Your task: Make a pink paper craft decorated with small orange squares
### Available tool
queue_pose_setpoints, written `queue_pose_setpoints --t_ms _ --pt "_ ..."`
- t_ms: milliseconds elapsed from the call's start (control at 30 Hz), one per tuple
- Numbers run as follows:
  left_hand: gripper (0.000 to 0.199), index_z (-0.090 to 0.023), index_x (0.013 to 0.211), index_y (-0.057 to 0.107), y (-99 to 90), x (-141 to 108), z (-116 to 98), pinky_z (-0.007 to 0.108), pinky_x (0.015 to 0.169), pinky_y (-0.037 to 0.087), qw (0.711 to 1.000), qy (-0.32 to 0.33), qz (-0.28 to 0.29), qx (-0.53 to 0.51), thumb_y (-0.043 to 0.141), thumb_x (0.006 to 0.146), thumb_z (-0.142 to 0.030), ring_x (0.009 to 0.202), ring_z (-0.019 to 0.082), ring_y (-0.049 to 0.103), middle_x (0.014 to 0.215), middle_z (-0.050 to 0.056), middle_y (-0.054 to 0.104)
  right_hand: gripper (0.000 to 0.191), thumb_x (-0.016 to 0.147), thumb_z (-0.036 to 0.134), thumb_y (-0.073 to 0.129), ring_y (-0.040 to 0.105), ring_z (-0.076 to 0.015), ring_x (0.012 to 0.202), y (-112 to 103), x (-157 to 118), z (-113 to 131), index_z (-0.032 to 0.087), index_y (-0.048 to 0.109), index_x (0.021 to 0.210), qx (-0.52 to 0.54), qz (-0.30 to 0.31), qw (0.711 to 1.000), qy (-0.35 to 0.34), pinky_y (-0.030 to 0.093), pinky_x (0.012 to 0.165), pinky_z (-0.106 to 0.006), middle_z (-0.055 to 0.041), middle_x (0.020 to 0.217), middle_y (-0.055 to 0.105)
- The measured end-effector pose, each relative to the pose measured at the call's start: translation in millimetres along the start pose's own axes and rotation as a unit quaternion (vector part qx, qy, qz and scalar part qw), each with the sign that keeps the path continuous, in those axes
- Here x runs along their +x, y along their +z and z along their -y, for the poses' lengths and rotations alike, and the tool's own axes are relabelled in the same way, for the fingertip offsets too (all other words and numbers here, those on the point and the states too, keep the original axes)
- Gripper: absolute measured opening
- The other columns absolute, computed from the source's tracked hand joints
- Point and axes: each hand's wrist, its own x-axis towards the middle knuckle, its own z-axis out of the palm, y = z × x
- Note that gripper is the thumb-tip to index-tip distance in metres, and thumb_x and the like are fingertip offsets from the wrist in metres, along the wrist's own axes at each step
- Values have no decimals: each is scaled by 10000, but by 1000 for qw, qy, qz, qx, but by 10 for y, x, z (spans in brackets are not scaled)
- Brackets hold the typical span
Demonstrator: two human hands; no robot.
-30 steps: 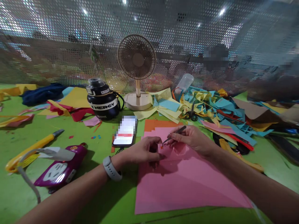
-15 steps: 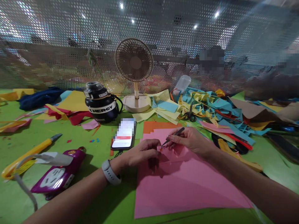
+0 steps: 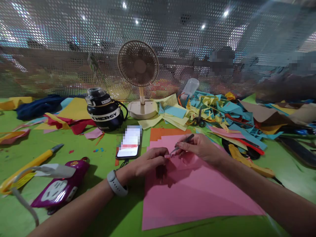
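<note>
Held over a large sheet of pink paper (image 3: 197,197), my right hand (image 3: 204,149) is closed round dark metal tweezers (image 3: 186,139). The tweezers' tips point down and left to the fingertips of my left hand (image 3: 149,163). Those fingertips pinch a tiny pale pink strip of paper (image 3: 167,156), which the tweezer tips meet or nearly meet. A watch (image 3: 117,183) is on my left wrist. Orange paper (image 3: 168,132) shows beyond the pink sheet. Part of the left fingers' undersides is in shadow.
Left of the sheet lie a phone (image 3: 128,149), a purple power strip (image 3: 61,184) and a yellow utility knife (image 3: 29,168). Behind stand a black bottle (image 3: 105,113) and a fan (image 3: 142,110). Paper scraps (image 3: 212,107) and a yellow tool (image 3: 249,163) lie to the right.
A small orange bit by the left fingertips is out of sight; a pale pink strip shows there now. Both hands stay nearly in place, while the view has shifted slightly.
</note>
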Motion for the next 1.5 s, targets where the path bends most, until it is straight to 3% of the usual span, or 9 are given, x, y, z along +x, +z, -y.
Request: queue_pose_setpoints --t_ms 167,333,433,567,867,1067,1233,1333,1500 --pt "139 -211 720 468 13 -14 -14 239 477 467 1000 6 3 2 535 818 -284 461 148 614 527 4 649 317 819 437 653 695 -167 698 -40 -20 31 169 696 983 -60 -69 993 -70 531 723 -315 -42 750 749" --pt "131 -211 727 475 -3 -20 11 231 474 467 999 23 2 -23 549 806 -284 458 143 619 537 5 663 265 845 379 616 652 -155 746 -6 -76 -41 181 720 988 -230 1 970 -75 505 737 -296 -41 838 715" --pt "178 -202 734 490 -12 -27 8 243 500 483 999 38 0 -19 566 820 -340 482 150 631 559 21 672 305 808 359 656 534 -97 530 8 -100 -89 165 696 1040 -221 14 974 -40 472 576 -256 2 723 642" --pt "357 -199 736 494 17 -27 -5 242 481 473 998 48 -28 26 556 852 -531 460 144 608 534 9 630 284 801 357 661 529 -100 564 24 -117 -106 162 696 1004 -202 9 978 -47 450 530 -234 -16 777 648" --pt "432 -208 693 472 44 -26 26 196 412 362 990 63 -64 111 524 872 -598 421 107 541 484 -45 526 185 798 287 646 620 -144 786 61 -103 -161 177 710 932 -203 5 975 -86 489 729 -270 -44 899 696" --pt "529 -199 1015 548 -12 -11 7 229 403 390 994 60 -83 25 331 907 -669 410 151 585 573 13 656 247 775 333 677 563 -114 610 -1 -110 -165 163 691 953 -178 -24 983 -45 474 590 -254 -26 774 659" --pt "458 -207 692 490 -18 72 28 198 364 334 959 92 -269 8 481 869 -629 331 105 486 426 -46 531 331 726 421 721 601 -145 703 -91 -86 -234 173 696 945 -149 -107 980 -74 495 660 -285 -56 871 693" --pt "528 -175 570 543 46 93 24 205 450 399 973 68 -219 -11 554 822 -639 445 112 560 488 6 593 370 731 463 713 600 -148 677 -128 -74 -255 173 687 960 -130 -133 979 -77 489 652 -291 -44 821 686" --pt "363 -165 767 693 190 85 61 194 594 436 971 19 -187 -147 850 600 -448 654 114 611 761 22 719 333 746 428 698 604 -149 693 -76 -79 -213 172 681 957 -153 -130 975 -93 490 665 -291 -36 812 687"
